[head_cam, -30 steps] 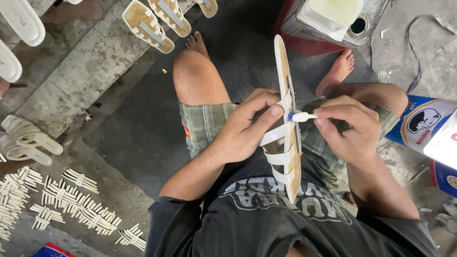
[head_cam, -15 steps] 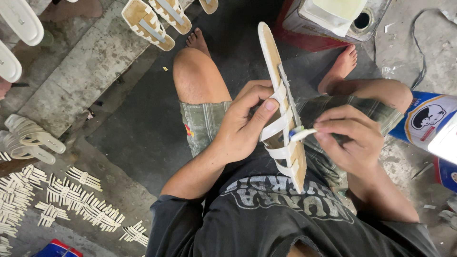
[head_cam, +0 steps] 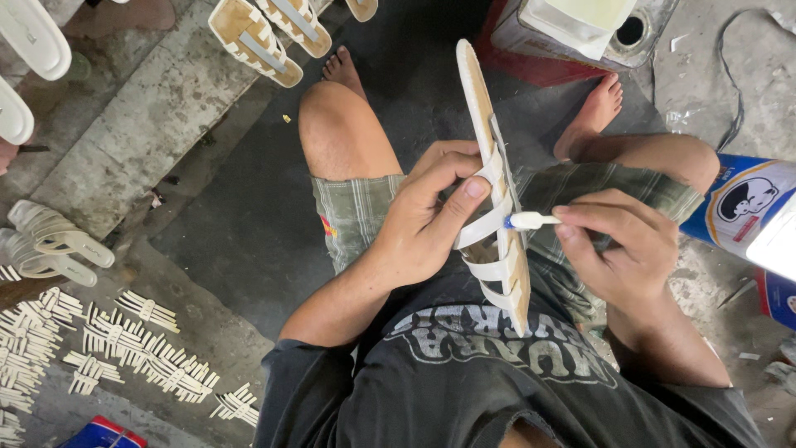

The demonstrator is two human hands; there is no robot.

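Sandal (head_cam: 489,178), pale, strapped, held on edge over the lap; tilted further upright than a second ago. Left hand (head_cam: 423,224) closed round it, thumb pressing a strap. Right hand (head_cam: 618,249) pinching a small white applicator (head_cam: 531,220), tip now at the strap junction, possibly gluing. Strap pieces (head_cam: 124,348) lie left.

Strap pieces (head_cam: 124,348) crowd the floor at left, a blue can (head_cam: 746,216) blocks right; dark floor (head_cam: 240,232) between lies open.
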